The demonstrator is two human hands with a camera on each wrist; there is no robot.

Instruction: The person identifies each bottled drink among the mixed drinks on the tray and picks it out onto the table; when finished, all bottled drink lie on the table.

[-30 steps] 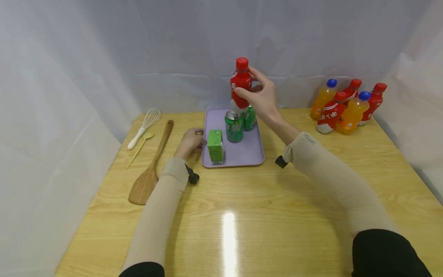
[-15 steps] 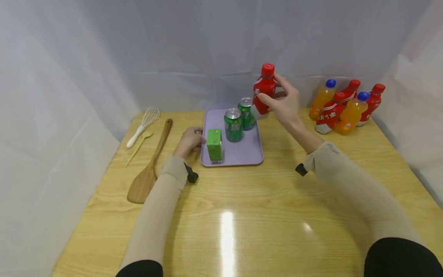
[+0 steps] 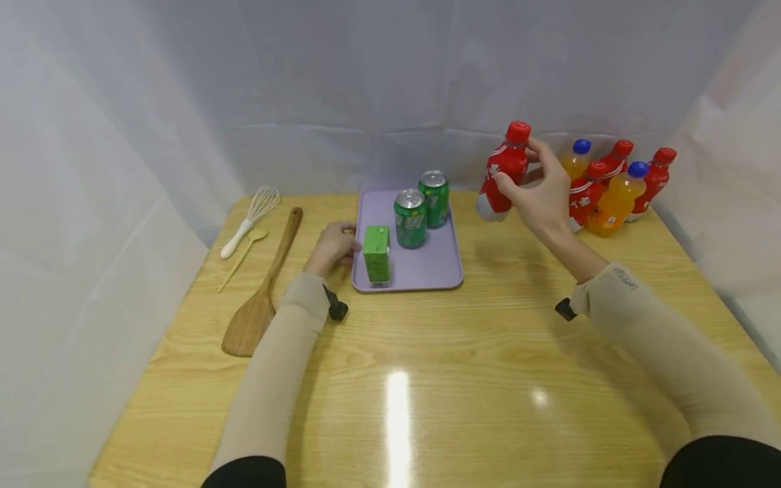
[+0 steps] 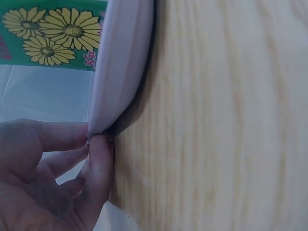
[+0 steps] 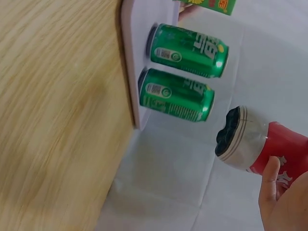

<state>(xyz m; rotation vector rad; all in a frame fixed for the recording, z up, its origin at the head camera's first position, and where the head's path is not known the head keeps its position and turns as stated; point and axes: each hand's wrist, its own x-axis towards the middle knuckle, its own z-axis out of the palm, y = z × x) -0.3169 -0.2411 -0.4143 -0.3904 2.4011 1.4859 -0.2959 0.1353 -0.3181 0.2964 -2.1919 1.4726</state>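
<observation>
My right hand (image 3: pixel 542 193) grips a red-capped red bottle (image 3: pixel 503 177) in the air, tilted, to the right of the lilac tray (image 3: pixel 427 270) and just left of a cluster of bottles (image 3: pixel 610 186). The right wrist view shows the bottle (image 5: pixel 262 147) base-on, with my right hand (image 5: pixel 284 202) round it. My left hand (image 3: pixel 332 245) pinches the tray's left rim; in the left wrist view its fingers (image 4: pixel 98 159) clamp the tray edge (image 4: pixel 120 72). On the tray stand a green carton (image 3: pixel 376 253) and two green cans (image 3: pixel 410 218) (image 3: pixel 434 198).
At the back right stand several red and orange bottles, close behind the held one. A wooden spatula (image 3: pixel 262 298), a whisk (image 3: pixel 253 213) and a small spoon (image 3: pixel 244 249) lie at the table's left. White cloth walls enclose the wooden table (image 3: pixel 427 379).
My right hand has carried the red bottle from above the tray's cans rightward and a little lower, toward the bottle cluster. The left hand has stayed on the tray's rim.
</observation>
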